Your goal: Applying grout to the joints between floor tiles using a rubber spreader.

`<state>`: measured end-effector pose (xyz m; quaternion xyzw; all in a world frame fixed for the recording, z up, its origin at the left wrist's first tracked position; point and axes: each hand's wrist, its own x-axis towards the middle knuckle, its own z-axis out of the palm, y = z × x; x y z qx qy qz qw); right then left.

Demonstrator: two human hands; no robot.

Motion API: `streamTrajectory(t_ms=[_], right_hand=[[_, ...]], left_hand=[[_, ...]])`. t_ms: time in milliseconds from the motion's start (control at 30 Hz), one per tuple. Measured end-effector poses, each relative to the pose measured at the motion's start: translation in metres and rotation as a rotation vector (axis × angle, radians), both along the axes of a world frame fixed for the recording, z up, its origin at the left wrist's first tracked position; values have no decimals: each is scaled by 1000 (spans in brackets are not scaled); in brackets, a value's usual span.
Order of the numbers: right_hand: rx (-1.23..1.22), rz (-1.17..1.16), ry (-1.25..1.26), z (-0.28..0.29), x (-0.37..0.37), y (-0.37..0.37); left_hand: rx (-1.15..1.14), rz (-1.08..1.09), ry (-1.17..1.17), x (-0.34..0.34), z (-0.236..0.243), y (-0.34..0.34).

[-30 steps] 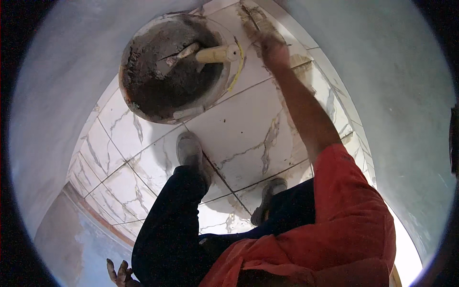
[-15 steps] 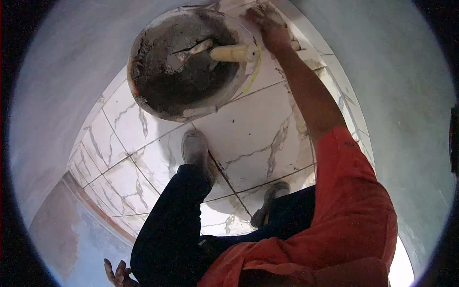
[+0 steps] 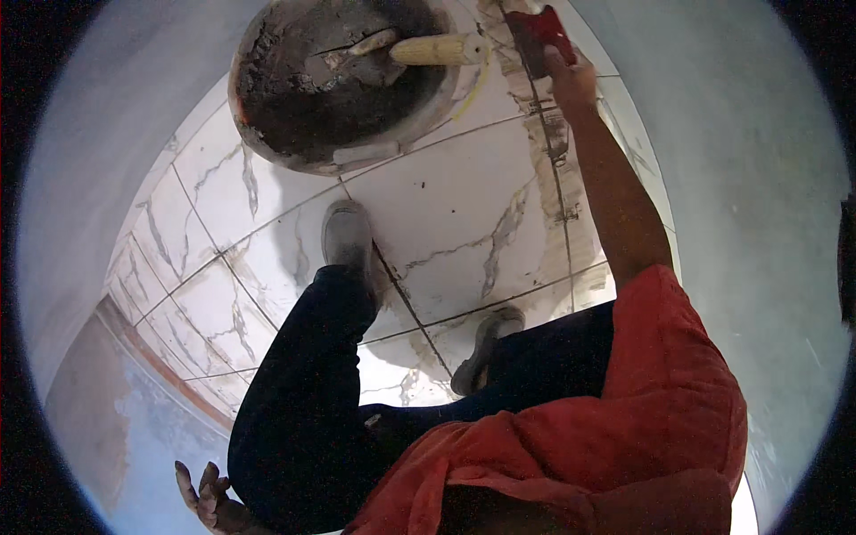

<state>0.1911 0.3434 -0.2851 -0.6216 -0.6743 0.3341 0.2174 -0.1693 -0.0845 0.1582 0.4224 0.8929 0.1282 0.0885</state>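
My right hand [image 3: 573, 82] is closed on a red flat spreader [image 3: 546, 36] at the top right, over a dark joint between tiles smeared with grey material. To its left is a round basin [image 3: 256, 134] coated with dark grey mortar, with a pale cylindrical wooden handle [image 3: 428, 49] and a smaller lumpy piece [image 3: 373, 45] in it. My left hand [image 3: 205, 499] is at the lower left beside my knee, fingers apart and smudged, holding nothing.
White marble-patterned floor tiles [image 3: 464, 214] lie beneath my two grey shoes [image 3: 346, 234]. Grey plastered walls [image 3: 740, 250] bend round both sides. A yellow strand runs along the basin's right side, and a blue-patched surface [image 3: 160, 446] is at the lower left.
My right hand has moved right, and the red spreader now shows in it. The basin, floor and shoes sit higher in the picture, as the view has shifted.
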Motion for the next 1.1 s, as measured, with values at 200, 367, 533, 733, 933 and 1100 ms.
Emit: streamTrajectory(t_ms=[200,367,533,733,933,1100], right_hand=[[-56,-96,398,20,30,-31],[-455,-393,917,75,10,-56],[-557,-336,1065,121,25,-73],[-549,-235,1134,207,3,-125],[-488,-189,1189,254,-11,-153],[-604,-188,1496,248,-17,-161]], left_hand=[[-36,-270,103,-1,1,-9],[144,-161,-107,17,1,-1],[354,-74,-308,13,-12,-17],[263,29,-244,21,3,-29],[616,-16,-479,26,-22,-29],[709,-95,-589,34,-21,-12]])
